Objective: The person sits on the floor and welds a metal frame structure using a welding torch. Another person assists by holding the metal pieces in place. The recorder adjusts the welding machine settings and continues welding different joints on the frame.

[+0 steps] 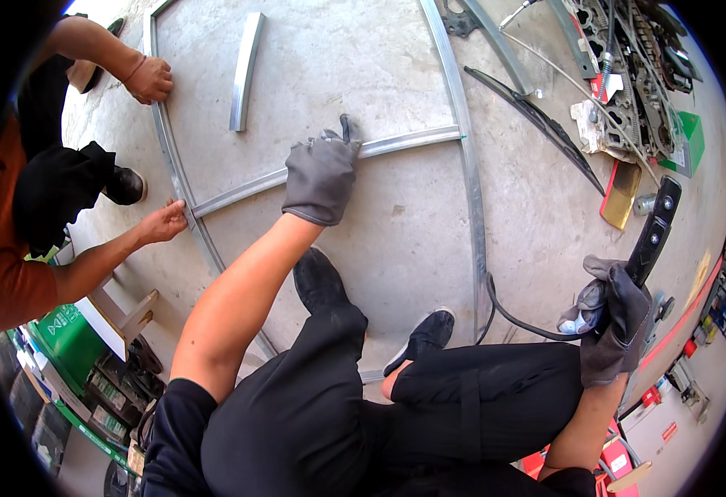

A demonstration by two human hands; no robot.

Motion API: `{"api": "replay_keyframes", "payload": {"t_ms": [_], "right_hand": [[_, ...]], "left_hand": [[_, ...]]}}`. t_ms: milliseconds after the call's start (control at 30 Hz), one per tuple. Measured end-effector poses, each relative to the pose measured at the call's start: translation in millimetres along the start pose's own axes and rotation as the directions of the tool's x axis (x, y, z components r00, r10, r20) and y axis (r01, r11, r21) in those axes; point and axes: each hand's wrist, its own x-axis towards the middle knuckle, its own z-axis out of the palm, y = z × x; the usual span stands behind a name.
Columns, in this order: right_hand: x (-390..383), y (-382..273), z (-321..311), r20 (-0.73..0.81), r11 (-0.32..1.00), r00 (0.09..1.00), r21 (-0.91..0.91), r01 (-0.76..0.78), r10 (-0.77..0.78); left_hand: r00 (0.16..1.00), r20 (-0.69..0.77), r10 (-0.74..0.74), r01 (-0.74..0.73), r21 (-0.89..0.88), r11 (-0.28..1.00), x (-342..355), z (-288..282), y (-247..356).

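A metal frame (pixel 466 199) of thin galvanized bars lies on the concrete floor, with a crossbar (pixel 413 142) between its long sides. My left hand (pixel 322 178), in a grey work glove, is closed over the middle of the crossbar; one finger sticks up. At the right, my gloved right hand (pixel 615 319) is wrapped around a dark hand-held piece with a flat black strip (pixel 654 228) bearing two round silver studs. Its exact kind cannot be made out. A black cable (pixel 528 325) runs from that hand toward the frame's right side.
Across the frame, a co-worker's two hands (pixel 149 80) (pixel 164 222) touch the left bar. A loose metal piece (pixel 247 73) lies inside the frame. At upper right are a wiper blade (pixel 537 116) and engine parts (pixel 615 108). My shoes (pixel 320 280) (pixel 421 338) stand within the frame.
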Motion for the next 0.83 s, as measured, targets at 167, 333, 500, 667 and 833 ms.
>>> {"api": "replay_keyframes", "payload": {"t_ms": [167, 333, 500, 667, 833], "right_hand": [[8.6, 16.6, -0.9, -0.038, 0.985, 0.998, -0.162, -0.065, 0.059], [13.0, 33.8, -7.1, -0.007, 0.919, 0.996, -0.385, -0.085, 0.089], [10.0, 40.6, -10.0, -0.007, 0.850, 0.994, -0.519, -0.094, 0.106], [1.9, 50.8, -10.4, -0.048, 0.808, 0.994, -0.579, -0.107, 0.097], [0.6, 52.5, -13.6, -0.001, 0.825, 0.996, -0.560, -0.079, 0.094]], "left_hand": [[0.997, 0.076, -0.028, 0.036, -0.106, 0.994, 7.0, 1.8, 2.5], [0.997, 0.076, -0.002, 0.021, -0.243, 0.970, 35.2, -10.1, 21.6], [0.999, 0.012, 0.035, -0.032, -0.196, 0.980, 49.5, 2.4, 35.3], [1.000, 0.020, 0.017, -0.011, -0.264, 0.964, 48.1, 3.4, 37.1], [0.998, 0.062, -0.003, 0.022, -0.299, 0.954, 47.4, 9.6, 40.9]]}}
